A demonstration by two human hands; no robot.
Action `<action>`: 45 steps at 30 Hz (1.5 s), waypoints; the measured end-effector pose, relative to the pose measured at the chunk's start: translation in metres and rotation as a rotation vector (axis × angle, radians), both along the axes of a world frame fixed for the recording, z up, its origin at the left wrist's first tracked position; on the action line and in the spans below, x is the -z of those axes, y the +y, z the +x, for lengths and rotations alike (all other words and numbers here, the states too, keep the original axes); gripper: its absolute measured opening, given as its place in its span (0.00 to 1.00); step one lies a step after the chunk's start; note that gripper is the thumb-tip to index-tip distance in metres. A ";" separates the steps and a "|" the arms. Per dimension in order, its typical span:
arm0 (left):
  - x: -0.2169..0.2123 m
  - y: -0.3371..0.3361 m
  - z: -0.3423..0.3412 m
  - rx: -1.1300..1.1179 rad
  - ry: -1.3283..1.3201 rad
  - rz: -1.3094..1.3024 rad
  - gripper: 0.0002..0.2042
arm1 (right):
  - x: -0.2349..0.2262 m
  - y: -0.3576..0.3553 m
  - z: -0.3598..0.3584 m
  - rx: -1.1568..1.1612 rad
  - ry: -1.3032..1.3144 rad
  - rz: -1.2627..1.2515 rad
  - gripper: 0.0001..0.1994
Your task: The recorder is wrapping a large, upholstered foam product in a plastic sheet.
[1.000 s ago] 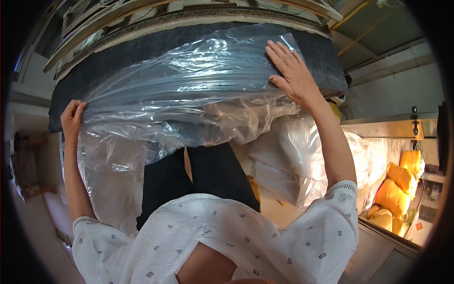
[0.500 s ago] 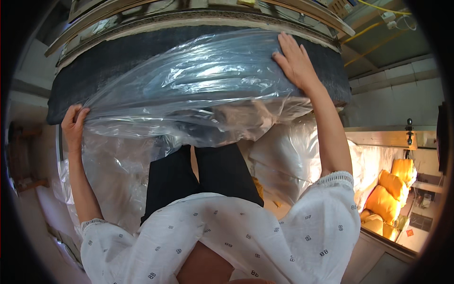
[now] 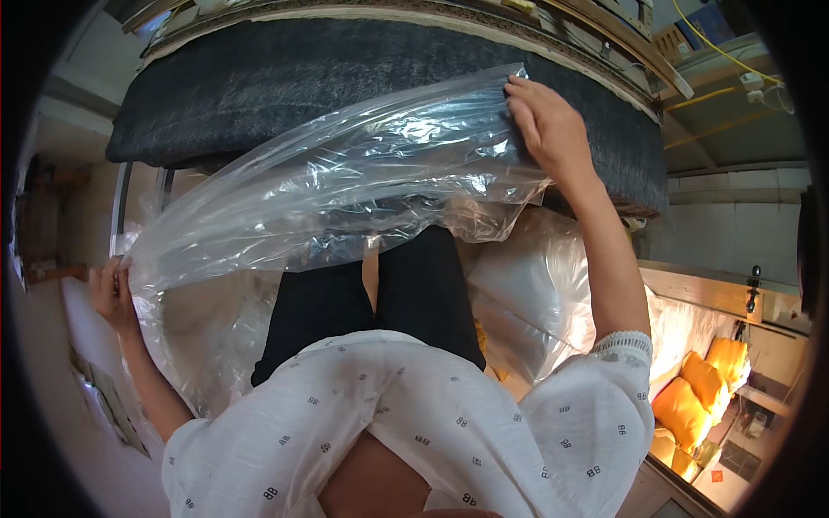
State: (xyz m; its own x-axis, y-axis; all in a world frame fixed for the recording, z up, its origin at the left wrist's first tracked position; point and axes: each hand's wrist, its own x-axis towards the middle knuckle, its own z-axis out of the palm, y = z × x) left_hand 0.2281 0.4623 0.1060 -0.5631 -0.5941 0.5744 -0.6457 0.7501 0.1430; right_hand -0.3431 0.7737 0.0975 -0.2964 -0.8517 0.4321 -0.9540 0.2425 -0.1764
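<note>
A large sheet of clear plastic film (image 3: 363,177) stretches slantwise across my lap and over the near edge of a bench covered in dark cloth (image 3: 294,73). Its left end is bunched in my left hand (image 3: 112,293), whose fingers are closed on it low at the left, off the bench. My right hand (image 3: 548,125) grips the film's upper right corner above the cloth, thumb and fingers pinched together. Between the hands the film hangs in shiny creases, and its lower edge lies over my dark-clad thighs (image 3: 414,293).
More clear plastic (image 3: 535,285) is heaped beside my legs on the right, with further film at the left (image 3: 207,337). Wooden rails (image 3: 604,39) run along the bench's far side. Yellow bundles (image 3: 691,388) sit in bright light at the lower right.
My left hand has moved down and left, drawing the film's left end off the bench. My right hand has gone from lying flattish on the film to pinching its corner.
</note>
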 end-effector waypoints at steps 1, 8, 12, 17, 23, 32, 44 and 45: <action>0.008 0.008 0.006 -0.132 -0.037 0.012 0.09 | 0.000 -0.007 -0.006 0.021 -0.083 -0.092 0.09; 0.074 0.019 0.026 -0.147 0.088 0.350 0.09 | 0.016 -0.031 -0.074 0.017 -0.636 -0.034 0.07; 0.024 -0.014 -0.055 -0.098 0.854 0.722 0.11 | -0.012 -0.025 -0.080 -0.045 -0.905 -0.460 0.07; -0.024 -0.078 -0.181 0.019 0.962 0.638 0.14 | -0.014 -0.027 -0.095 0.314 -0.725 -0.830 0.07; 0.028 -0.156 -0.272 -0.035 0.379 0.445 0.19 | 0.031 -0.011 -0.118 0.635 -0.371 -0.712 0.09; 0.034 -0.192 -0.342 0.071 0.465 0.444 0.20 | 0.039 -0.004 -0.159 0.742 -0.253 -0.569 0.12; 0.040 -0.217 -0.338 -0.013 0.360 0.298 0.22 | 0.037 -0.004 -0.169 0.934 -0.179 -0.533 0.18; 0.042 -0.219 -0.337 0.020 0.394 0.320 0.22 | 0.039 -0.003 -0.171 0.937 -0.220 -0.548 0.18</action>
State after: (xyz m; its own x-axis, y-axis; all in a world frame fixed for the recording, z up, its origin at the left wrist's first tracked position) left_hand -0.1091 0.2431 0.0639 -0.3537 -0.7665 0.5361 -0.4820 0.6406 0.5977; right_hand -0.5140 0.7705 0.0588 -0.8401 0.0408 0.5410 -0.3682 0.6894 -0.6238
